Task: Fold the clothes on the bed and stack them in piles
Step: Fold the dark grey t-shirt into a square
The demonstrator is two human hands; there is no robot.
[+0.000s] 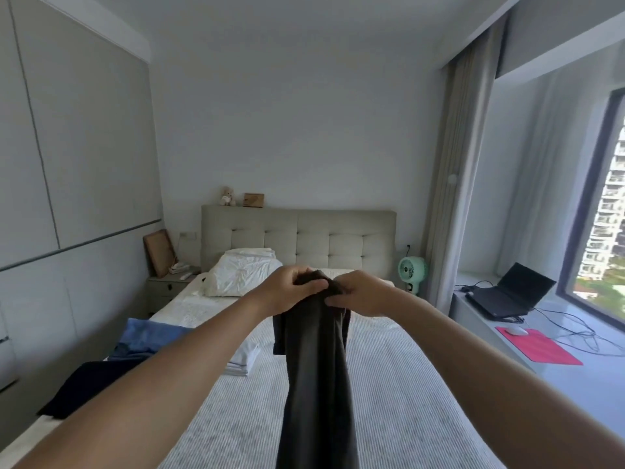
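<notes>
- A dark garment [316,360] hangs lengthwise from both raised hands over the striped bed [399,394].
- The left hand [287,292] and right hand [358,296] grip its top edge, fingers curled, close together.
- Beyond and left of the left hand: a folded white stack [241,358], blue clothes [148,336], a navy item [88,384].

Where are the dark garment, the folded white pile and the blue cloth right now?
dark garment [316,367]: head view, middle of the hanging fabric.
folded white pile [244,358]: head view, top layer.
blue cloth [148,335]: head view, its upper surface at the bed's left edge.
</notes>
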